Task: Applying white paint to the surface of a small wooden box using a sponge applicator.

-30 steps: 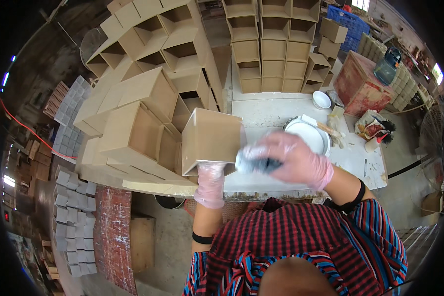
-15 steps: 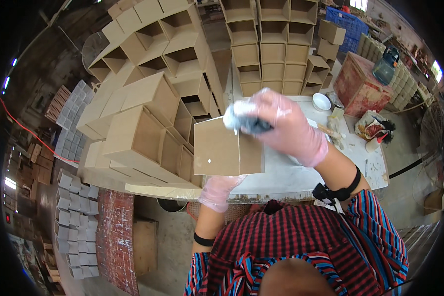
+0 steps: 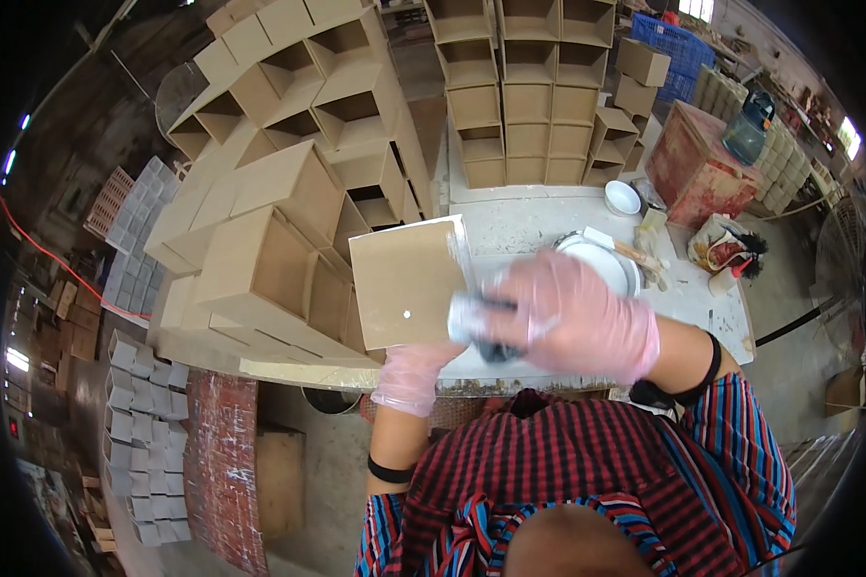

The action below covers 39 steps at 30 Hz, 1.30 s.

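Observation:
A brown cardboard box [image 3: 404,279] is held up above the table's near edge, tilted slightly. My left hand [image 3: 416,373], in a thin pink translucent glove, grips it from its lower side; the fingers are hidden behind the box. In my gloved right hand [image 3: 587,317], somewhat smeared by motion, is a dark blue-grey pad [image 3: 491,337] with white on its end. The pad is at the lower right edge of the box. White streaks show along the box's upper right edge, and a small white spot marks its face.
Stacked brown boxes [image 3: 289,260] rise close on the left, with more boxes [image 3: 529,106] at the back. Behind my right hand, a brush [image 3: 635,253] lies across a white-filled round container [image 3: 601,264]. A white bowl [image 3: 623,198] and a red-stained crate [image 3: 700,163] stand farther right.
My right hand has moved the pad down from the box's top edge to its lower right. The box has shifted slightly left and turned, and white now shows along its upper right edge.

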Each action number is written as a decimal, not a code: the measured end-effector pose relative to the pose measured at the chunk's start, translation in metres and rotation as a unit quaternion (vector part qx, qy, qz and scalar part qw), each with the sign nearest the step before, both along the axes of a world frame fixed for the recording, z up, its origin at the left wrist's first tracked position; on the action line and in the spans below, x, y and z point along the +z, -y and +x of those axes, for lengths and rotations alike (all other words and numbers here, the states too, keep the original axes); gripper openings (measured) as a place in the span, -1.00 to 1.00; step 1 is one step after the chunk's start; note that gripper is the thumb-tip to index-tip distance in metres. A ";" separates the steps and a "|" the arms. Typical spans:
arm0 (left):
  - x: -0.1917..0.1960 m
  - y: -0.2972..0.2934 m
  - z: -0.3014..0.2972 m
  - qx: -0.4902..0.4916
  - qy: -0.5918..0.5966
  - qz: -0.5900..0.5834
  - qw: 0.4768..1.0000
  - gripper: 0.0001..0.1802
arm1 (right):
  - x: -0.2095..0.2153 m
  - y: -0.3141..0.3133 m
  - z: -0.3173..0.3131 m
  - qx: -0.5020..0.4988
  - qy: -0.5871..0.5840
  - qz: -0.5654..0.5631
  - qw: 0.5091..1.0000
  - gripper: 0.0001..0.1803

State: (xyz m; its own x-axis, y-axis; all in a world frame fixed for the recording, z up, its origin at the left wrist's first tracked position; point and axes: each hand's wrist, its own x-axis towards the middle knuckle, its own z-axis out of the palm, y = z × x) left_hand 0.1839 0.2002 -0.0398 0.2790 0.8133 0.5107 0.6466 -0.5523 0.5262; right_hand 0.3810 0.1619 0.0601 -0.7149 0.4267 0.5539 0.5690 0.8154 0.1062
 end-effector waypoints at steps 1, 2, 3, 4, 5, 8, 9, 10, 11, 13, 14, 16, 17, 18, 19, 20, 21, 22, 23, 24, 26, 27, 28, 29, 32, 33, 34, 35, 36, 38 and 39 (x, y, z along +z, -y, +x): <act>-0.004 0.000 -0.004 0.002 0.033 -0.067 0.997 -0.42 | 0.002 0.009 -0.001 0.018 0.037 -0.041 0.998 -0.47; -0.006 0.000 -0.005 0.003 0.065 -0.134 0.989 -0.42 | 0.002 0.006 -0.001 0.020 0.013 -0.024 0.999 -0.54; -0.006 0.000 -0.003 0.016 0.017 -0.066 0.998 -0.43 | 0.003 -0.001 -0.001 0.020 -0.011 -0.007 1.000 -0.60; -0.004 0.002 0.001 0.029 -0.030 0.002 0.999 -0.44 | 0.005 -0.008 -0.001 0.021 -0.035 0.008 0.999 -0.65; -0.001 0.003 0.004 0.040 -0.078 0.072 0.994 -0.44 | 0.010 -0.019 -0.002 -0.021 -0.063 0.066 0.996 -0.63; 0.013 0.005 0.009 0.055 -0.187 0.092 0.977 -0.44 | 0.010 -0.040 0.005 -0.076 -0.109 0.073 0.988 -0.47; 0.015 0.005 0.010 0.038 -0.154 0.085 0.984 -0.43 | 0.004 -0.035 0.007 -0.050 -0.085 0.070 0.993 -0.48; 0.016 0.004 0.008 0.022 -0.125 0.076 0.989 -0.42 | 0.000 -0.024 0.005 -0.026 -0.066 0.057 0.996 -0.49; 0.017 0.003 0.008 0.004 -0.091 0.068 0.994 -0.41 | -0.001 -0.010 0.002 -0.005 -0.041 0.044 0.998 -0.50; 0.007 -0.004 0.002 -0.006 0.048 -0.060 0.997 -0.36 | 0.003 0.011 0.001 0.038 0.019 -0.053 0.998 -0.52; 0.004 -0.006 0.000 -0.010 0.115 -0.123 0.986 -0.34 | 0.000 0.007 0.002 0.054 -0.050 -0.050 0.996 -0.54; 0.001 -0.005 -0.001 -0.049 0.107 -0.033 0.993 -0.34 | -0.008 -0.013 0.004 0.083 -0.185 -0.043 0.978 -0.59; 0.004 -0.002 0.000 -0.066 0.102 0.011 0.993 -0.35 | -0.004 -0.025 0.004 0.057 -0.250 -0.097 0.962 -0.60; 0.006 -0.001 0.000 -0.072 0.125 -0.029 0.989 -0.34 | -0.005 -0.035 0.002 0.041 -0.293 -0.103 0.950 -0.61; 0.008 -0.003 0.004 -0.085 0.149 -0.070 0.983 -0.34 | -0.010 -0.046 0.002 0.017 -0.333 -0.107 0.937 -0.62; 0.009 -0.004 0.008 -0.098 0.172 -0.110 0.974 -0.34 | -0.014 -0.052 0.002 -0.006 -0.374 -0.109 0.921 -0.63; 0.010 -0.003 0.010 -0.100 0.215 -0.141 0.961 -0.32 | -0.019 -0.049 -0.001 -0.016 -0.357 -0.101 0.929 -0.61; 0.007 -0.002 0.009 -0.098 0.235 -0.152 0.955 -0.33 | -0.023 -0.041 -0.005 0.009 -0.336 -0.096 0.937 -0.59; 0.006 -0.003 0.008 -0.101 0.238 -0.149 0.955 -0.33 | -0.028 -0.032 -0.007 0.030 -0.315 -0.090 0.944 -0.57; 0.004 -0.004 0.006 -0.102 0.230 -0.135 0.958 -0.34 | -0.033 -0.024 -0.007 0.050 -0.294 -0.084 0.951 -0.56; 0.000 -0.005 0.000 -0.096 0.201 -0.101 0.970 -0.34 | -0.035 -0.012 -0.004 0.101 -0.237 -0.107 0.960 -0.49; 0.000 -0.004 -0.001 -0.093 0.184 -0.084 0.975 -0.35 | -0.029 -0.005 -0.001 0.109 -0.218 -0.115 0.963 -0.47; -0.001 -0.004 0.000 -0.093 0.169 -0.072 0.979 -0.35 | -0.025 0.001 0.001 0.114 -0.198 -0.123 0.966 -0.46; -0.002 -0.006 0.002 -0.093 0.159 -0.062 0.981 -0.35 | -0.034 -0.014 0.000 0.107 -0.246 -0.068 0.961 -0.48; -0.012 -0.011 0.004 -0.106 0.193 -0.075 0.973 -0.35 | -0.025 -0.037 0.000 0.011 -0.332 -0.116 0.936 -0.51; -0.020 -0.014 0.004 -0.114 0.223 -0.090 0.964 -0.34 | -0.022 -0.032 -0.002 0.003 -0.284 -0.110 0.952 -0.54; -0.029 -0.018 0.004 -0.123 0.254 -0.104 0.954 -0.32 | -0.020 -0.023 -0.005 0.034 -0.257 -0.105 0.960 -0.53; -0.026 -0.016 0.005 -0.123 0.255 -0.107 0.953 -0.33 | -0.020 -0.009 -0.007 0.065 -0.231 -0.100 0.966 -0.52; -0.022 -0.014 0.003 -0.116 0.249 -0.104 0.956 -0.34 | -0.019 0.002 -0.009 0.097 -0.204 -0.096 0.969 -0.52; -0.010 -0.005 0.002 -0.082 0.185 -0.075 0.976 -0.36 | -0.016 0.008 -0.004 0.137 -0.181 -0.136 0.964 -0.49; -0.006 -0.003 0.004 -0.054 0.135 -0.044 0.988 -0.36 | -0.018 0.005 -0.003 0.148 -0.212 -0.151 0.954 -0.49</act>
